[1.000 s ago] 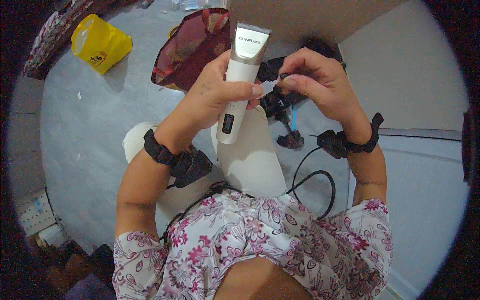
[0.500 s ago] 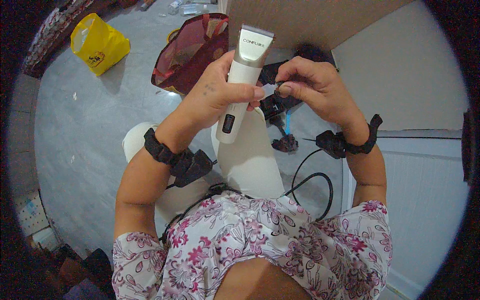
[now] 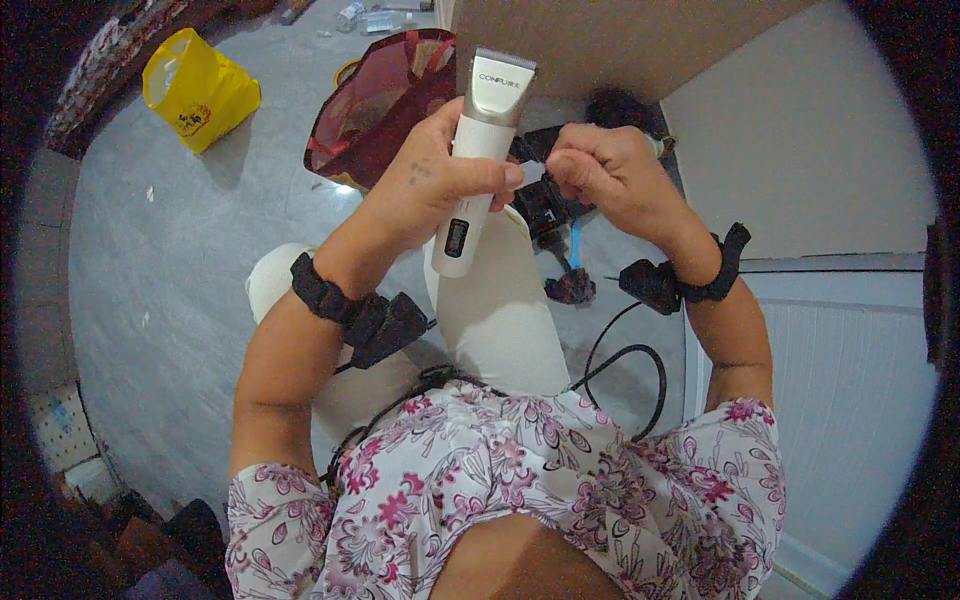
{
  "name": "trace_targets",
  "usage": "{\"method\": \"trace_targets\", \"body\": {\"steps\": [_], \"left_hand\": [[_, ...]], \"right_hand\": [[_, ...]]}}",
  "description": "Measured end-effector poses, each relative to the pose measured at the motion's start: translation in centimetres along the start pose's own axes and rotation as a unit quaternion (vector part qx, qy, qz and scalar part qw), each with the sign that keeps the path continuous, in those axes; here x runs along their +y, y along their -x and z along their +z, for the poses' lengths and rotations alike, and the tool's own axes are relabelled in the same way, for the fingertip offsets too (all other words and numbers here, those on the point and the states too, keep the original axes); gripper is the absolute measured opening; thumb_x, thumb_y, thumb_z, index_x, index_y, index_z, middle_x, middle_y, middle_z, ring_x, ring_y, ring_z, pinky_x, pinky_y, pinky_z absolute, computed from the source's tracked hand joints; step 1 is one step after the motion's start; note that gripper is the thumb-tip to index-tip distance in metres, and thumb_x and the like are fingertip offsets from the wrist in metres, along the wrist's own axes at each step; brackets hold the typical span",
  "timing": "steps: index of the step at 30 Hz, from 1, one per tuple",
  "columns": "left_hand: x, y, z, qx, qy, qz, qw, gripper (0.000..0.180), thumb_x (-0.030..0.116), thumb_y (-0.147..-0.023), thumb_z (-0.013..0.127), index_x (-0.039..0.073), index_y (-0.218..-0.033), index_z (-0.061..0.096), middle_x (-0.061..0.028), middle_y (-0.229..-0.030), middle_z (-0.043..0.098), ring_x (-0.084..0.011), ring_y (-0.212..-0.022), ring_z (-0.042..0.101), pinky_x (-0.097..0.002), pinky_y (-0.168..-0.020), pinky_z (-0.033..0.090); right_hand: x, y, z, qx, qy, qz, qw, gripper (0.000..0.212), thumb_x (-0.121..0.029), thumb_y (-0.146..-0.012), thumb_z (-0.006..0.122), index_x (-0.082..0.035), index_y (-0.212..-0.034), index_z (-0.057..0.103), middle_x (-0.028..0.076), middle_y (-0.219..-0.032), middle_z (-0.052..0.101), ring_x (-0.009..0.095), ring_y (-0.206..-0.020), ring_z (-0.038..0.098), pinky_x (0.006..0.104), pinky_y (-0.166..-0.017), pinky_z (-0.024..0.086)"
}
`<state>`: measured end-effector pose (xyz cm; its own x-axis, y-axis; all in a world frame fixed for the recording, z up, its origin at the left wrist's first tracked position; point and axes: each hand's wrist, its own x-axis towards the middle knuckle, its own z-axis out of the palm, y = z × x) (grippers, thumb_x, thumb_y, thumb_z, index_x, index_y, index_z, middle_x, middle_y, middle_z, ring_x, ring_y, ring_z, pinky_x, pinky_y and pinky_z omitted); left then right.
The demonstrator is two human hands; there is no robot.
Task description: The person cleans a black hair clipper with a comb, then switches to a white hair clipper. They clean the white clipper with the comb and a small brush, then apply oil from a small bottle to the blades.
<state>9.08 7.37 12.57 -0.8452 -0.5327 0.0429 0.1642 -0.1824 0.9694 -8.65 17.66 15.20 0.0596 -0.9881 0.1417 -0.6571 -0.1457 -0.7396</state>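
My left hand [image 3: 435,180] is wrapped round a white hair clipper [image 3: 480,150], its thumb across the body. The clipper stands upright with its silver head and toothed blade [image 3: 501,80] at the top and a small dark display [image 3: 457,238] low on the handle. A small pale piece [image 3: 535,172] sticks out past my left thumb toward my right hand; its kind is unclear. Just right of the clipper, my right hand [image 3: 610,175] is closed, thumb pressed on curled fingers. What they pinch, if anything, is hidden.
Black items [image 3: 550,210], a blue-handled thing [image 3: 575,245] and a dark tuft [image 3: 571,288] lie on the floor beyond my knees. A dark red bag [image 3: 375,115] and a yellow bag [image 3: 200,90] stand farther left. A board [image 3: 620,50] rises ahead. Black cable [image 3: 650,370] loops at my right.
The clipper and my left hand have shifted slightly left. My right hand has turned and its fingers have curled in more. The pale piece beside my left thumb now shows more.
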Motion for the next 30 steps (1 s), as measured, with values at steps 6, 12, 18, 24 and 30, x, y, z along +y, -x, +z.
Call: {"method": "trace_targets", "body": {"steps": [6,12,18,24,30], "left_hand": [[0.2,0.0,-0.1,-0.001,0.019,-0.002,1.0,0.041,0.01,-0.065,0.069,0.003,-0.098,0.045,-0.0053,-0.072,0.054,-0.0129,-0.059,0.054,-0.0272,-0.056,0.044],[0.2,-0.1,-0.3,-0.003,0.007,0.005,1.0,0.043,0.009,-0.065,0.069,0.002,-0.1,0.044,-0.0051,-0.073,0.053,-0.0129,-0.06,0.054,-0.0273,-0.056,0.044],[0.3,-0.3,-0.5,0.014,0.022,-0.002,1.0,0.047,0.008,-0.065,0.07,0.002,-0.104,0.044,-0.0049,-0.074,0.053,-0.0129,-0.061,0.054,-0.0271,-0.057,0.045],[0.4,-0.1,-0.5,0.023,0.0,-0.001,1.0,0.05,0.008,-0.064,0.069,0.001,-0.106,0.043,-0.0046,-0.075,0.053,-0.0123,-0.061,0.054,-0.0268,-0.057,0.045],[0.5,-0.2,-0.7,0.024,-0.013,-0.008,1.0,0.049,0.008,-0.064,0.068,0.001,-0.106,0.044,-0.0043,-0.075,0.053,-0.0118,-0.062,0.054,-0.0261,-0.058,0.044]], "right_hand": [[-0.4,-0.2,0.4,0.055,0.089,-0.128,0.986,0.024,-0.025,-0.086,0.052,-0.002,-0.079,0.054,0.01,-0.07,0.054,0.022,-0.061,0.052,0.0309,-0.054,0.04],[-0.3,-0.4,0.7,-0.009,0.029,0.018,0.999,0.026,-0.028,-0.086,0.051,-0.002,-0.081,0.054,0.013,-0.069,0.053,0.025,-0.058,0.052,0.0335,-0.056,0.042],[0.0,-0.6,1.0,0.078,0.013,-0.079,0.994,0.026,-0.028,-0.086,0.05,-0.003,-0.082,0.054,0.012,-0.067,0.053,0.024,-0.058,0.053,0.0326,-0.056,0.042],[0.0,-1.1,1.4,0.056,0.061,-0.061,0.995,0.025,-0.027,-0.084,0.051,-0.003,-0.081,0.054,0.014,-0.066,0.051,0.026,-0.058,0.053,0.0347,-0.054,0.041],[0.2,-1.4,1.6,0.045,0.005,-0.001,0.999,0.024,-0.026,-0.084,0.052,-0.003,-0.08,0.055,0.014,-0.064,0.052,0.027,-0.056,0.053,0.0348,-0.052,0.041]]}}
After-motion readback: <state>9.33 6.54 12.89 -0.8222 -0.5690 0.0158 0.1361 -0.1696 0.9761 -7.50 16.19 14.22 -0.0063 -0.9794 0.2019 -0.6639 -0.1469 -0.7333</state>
